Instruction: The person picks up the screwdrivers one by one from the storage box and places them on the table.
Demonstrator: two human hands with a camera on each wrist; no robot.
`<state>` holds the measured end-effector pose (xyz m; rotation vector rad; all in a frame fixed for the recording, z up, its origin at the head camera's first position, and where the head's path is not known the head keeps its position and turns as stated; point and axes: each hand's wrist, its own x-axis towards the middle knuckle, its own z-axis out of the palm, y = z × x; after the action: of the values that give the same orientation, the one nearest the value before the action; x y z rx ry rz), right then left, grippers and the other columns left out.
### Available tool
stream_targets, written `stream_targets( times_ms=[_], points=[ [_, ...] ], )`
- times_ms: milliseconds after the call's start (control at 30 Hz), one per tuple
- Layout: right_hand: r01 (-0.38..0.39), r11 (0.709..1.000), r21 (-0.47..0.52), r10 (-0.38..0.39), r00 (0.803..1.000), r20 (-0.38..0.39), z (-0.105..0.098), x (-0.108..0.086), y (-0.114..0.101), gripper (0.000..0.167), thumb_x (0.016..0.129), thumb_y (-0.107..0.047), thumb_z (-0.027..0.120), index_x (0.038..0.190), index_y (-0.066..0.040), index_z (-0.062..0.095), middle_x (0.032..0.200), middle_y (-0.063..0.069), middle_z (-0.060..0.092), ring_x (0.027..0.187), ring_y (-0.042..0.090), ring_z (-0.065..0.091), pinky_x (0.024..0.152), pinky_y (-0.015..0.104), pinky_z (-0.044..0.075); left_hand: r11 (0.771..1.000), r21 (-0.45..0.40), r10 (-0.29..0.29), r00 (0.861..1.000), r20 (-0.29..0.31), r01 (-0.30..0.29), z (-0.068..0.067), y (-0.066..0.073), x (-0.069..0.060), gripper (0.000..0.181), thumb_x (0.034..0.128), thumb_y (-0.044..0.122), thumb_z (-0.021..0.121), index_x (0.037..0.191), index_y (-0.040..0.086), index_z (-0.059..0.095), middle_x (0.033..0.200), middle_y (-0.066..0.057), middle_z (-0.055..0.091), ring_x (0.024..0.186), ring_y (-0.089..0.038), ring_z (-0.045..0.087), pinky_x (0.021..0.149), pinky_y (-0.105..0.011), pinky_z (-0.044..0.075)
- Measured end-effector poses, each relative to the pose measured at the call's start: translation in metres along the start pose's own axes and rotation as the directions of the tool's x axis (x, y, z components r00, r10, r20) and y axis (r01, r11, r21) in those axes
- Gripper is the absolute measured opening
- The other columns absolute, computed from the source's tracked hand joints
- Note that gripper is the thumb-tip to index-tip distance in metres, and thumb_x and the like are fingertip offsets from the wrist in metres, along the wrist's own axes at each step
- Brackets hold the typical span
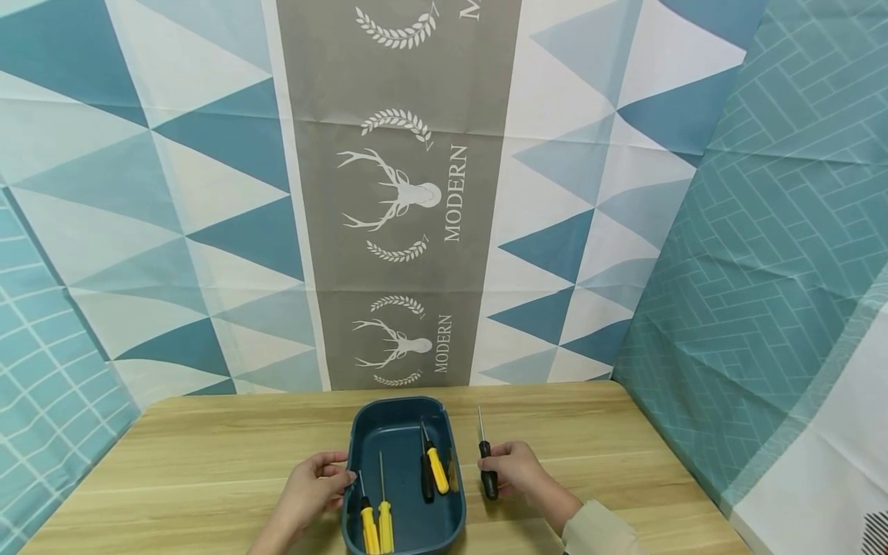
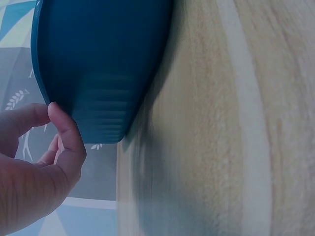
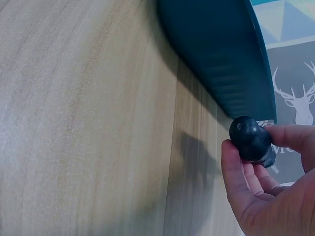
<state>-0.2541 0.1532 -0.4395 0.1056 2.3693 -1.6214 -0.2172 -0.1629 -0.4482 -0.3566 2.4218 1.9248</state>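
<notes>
The thin-shafted metal screwdriver with a black handle [image 1: 490, 485], gripped by the right hand [image 1: 518, 468] just right of the dark-blue rectangular plastic tray [image 1: 404, 447], points forward, roughly parallel to the tray's right wall, pale wooden tabletop [image 1: 590, 439] between, while the left hand [image 1: 312, 486] pinches the tray's left rim.

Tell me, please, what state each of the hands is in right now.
Left hand: pinching the rim of the blue tray.
Right hand: holding a black-handled screwdriver.
</notes>
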Motion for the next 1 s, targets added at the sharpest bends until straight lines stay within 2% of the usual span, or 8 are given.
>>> stream_targets(
  times_ms=[400, 700, 1000],
  points=[
    [-0.022, 1.0, -0.005, 0.022, 1.0, -0.001, 0.001, 0.003, 0.007, 0.039, 0.082, -0.013, 0.066, 0.11, 0.011, 0.053, 0.091, 0.017, 0.061, 0.073, 0.02, 0.061, 0.063, 0.034, 0.056, 1.0, -0.004, 0.003, 1.0, 0.0, -0.003, 0.0, -0.001, 0.0, 0.043, 0.0807, 0.004, 0.066, 0.12, -0.008, 0.052, 0.09, -0.012, 0.058, 0.065, -0.017, 0.058, 0.056, -0.031, 0.053],
    [-0.022, 1.0, -0.005, 0.022, 1.0, 0.01, 0.002, 0.003, 0.012, 0.034, 0.082, -0.013, 0.065, 0.106, 0.01, 0.055, 0.085, 0.015, 0.062, 0.068, 0.018, 0.062, 0.059, 0.034, 0.056, 1.0, 0.007, -0.004, 1.0, 0.006, 0.004, 0.0, 0.001, -0.001, 0.042, 0.0822, 0.004, 0.065, 0.12, -0.008, 0.052, 0.09, -0.012, 0.058, 0.065, -0.017, 0.057, 0.058, -0.033, 0.053],
    [-0.033, 0.999, -0.02, 0.033, 0.999, 0.003, 0.002, 0.004, 0.014, 0.034, 0.083, -0.013, 0.066, 0.106, 0.009, 0.056, 0.087, 0.014, 0.059, 0.073, 0.019, 0.058, 0.061, 0.033, 0.056, 1.0, 0.003, -0.014, 1.0, 0.001, 0.014, 0.001, 0.002, -0.001, 0.042, 0.0821, 0.004, 0.065, 0.12, -0.008, 0.052, 0.09, -0.012, 0.058, 0.065, -0.017, 0.057, 0.058, -0.033, 0.053]
  ],
)
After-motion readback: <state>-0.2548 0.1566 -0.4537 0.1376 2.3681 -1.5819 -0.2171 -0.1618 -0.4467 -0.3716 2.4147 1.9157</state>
